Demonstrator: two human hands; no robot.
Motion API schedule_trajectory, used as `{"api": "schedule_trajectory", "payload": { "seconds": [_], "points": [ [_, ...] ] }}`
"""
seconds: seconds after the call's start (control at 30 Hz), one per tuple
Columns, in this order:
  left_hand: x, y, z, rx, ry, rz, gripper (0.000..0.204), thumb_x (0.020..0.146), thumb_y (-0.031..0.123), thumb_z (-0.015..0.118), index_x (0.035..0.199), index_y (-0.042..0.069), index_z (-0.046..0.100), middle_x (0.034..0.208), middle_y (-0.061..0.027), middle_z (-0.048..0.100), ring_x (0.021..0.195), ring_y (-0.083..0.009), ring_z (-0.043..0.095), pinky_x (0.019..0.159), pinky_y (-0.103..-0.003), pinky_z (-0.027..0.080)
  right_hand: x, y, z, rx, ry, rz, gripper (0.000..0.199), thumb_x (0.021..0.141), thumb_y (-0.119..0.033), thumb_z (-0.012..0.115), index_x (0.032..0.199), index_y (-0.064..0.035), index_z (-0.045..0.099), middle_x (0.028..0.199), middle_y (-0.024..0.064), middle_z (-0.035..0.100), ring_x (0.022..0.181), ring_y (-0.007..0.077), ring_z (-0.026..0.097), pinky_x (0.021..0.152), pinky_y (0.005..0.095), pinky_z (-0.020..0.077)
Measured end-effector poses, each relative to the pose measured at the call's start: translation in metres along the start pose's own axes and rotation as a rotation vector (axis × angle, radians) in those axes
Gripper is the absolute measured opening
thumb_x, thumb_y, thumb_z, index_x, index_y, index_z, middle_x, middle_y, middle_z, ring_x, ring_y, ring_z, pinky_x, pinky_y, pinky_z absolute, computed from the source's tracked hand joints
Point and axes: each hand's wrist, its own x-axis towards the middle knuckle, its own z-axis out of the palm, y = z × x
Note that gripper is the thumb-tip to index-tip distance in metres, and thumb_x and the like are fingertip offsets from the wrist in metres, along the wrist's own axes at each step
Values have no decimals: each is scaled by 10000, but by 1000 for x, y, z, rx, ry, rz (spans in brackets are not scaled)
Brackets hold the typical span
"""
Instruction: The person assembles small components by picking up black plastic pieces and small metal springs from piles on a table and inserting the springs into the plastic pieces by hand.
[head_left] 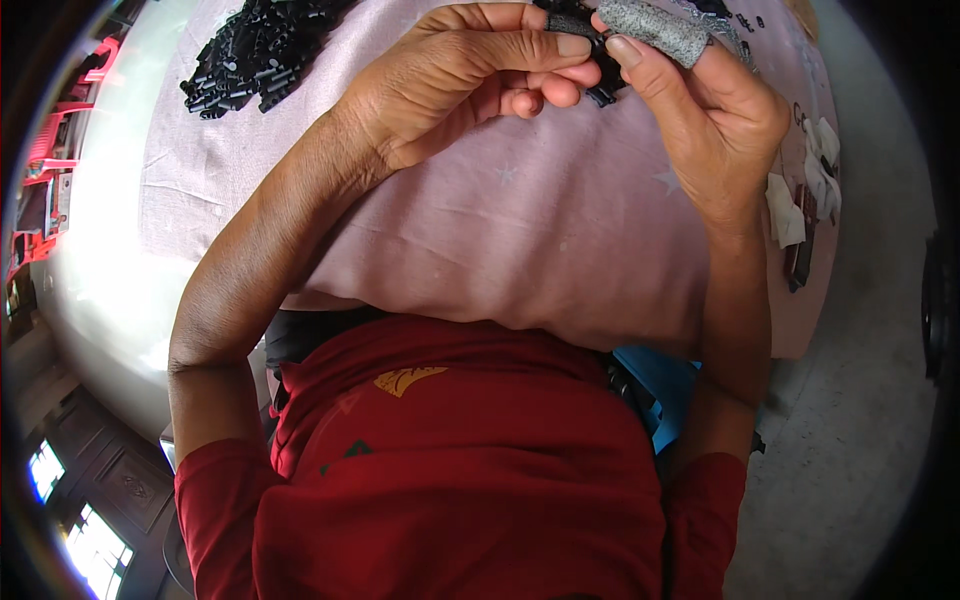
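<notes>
At the top of the view my left hand (490,60) is closed in a pinch, its thumb pressed on a small black piece (602,70). My right hand (715,130) meets it from the right, thumb and fingers also pinched together at the piece's edge. A grey speckled sleeve (655,28) seems to wrap a finger of the right hand. What the right fingertips grip is too small and hidden to make out. Behind the left wrist lies a heap of small black tube-like parts (255,60).
A pale pink cloth (500,230) with stars covers the table. White crumpled tissue (785,210) and a dark slim object (801,240) lie along its right edge. More small black parts (745,20) are scattered at the far right. Red plastic chairs (45,150) stand off to the left.
</notes>
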Motion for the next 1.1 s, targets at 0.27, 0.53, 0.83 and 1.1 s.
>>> {"api": "schedule_trajectory", "payload": {
  "seconds": [0.27,0.53,0.83,1.1],
  "points": [
    [-1,2,-2,-86,-64,-27,175,953,107,683,1104,19,701,982,-93,751,838,-138,715,715,-224,569,-5,18,0,-104,-47,-86,316,853,-13,768,1160,34,707,1030,98,729,798,105,676,690,223,546],
    [5,-2,-2,-69,-11,-37,200,948,106,689,1134,33,706,1020,-63,740,866,-120,684,763,-230,570,5,-15,9,-403,-12,-144,394,691,-87,859,1043,21,722,972,178,705,861,296,713,748,350,562],
    [0,-1,1,-158,-6,-63,170,941,143,693,1061,27,724,946,-95,732,827,-173,690,749,-286,568,2,-12,12,-337,48,-126,367,703,-29,811,1055,15,720,927,163,714,814,283,717,725,343,564],
    [-2,-5,3,140,-74,101,300,1017,232,583,1218,20,652,1171,-183,707,1018,-160,694,897,-262,552,-1,-11,15,-308,42,-137,386,708,-41,809,1075,28,711,987,183,709,847,297,719,747,355,570]
  ]
}}
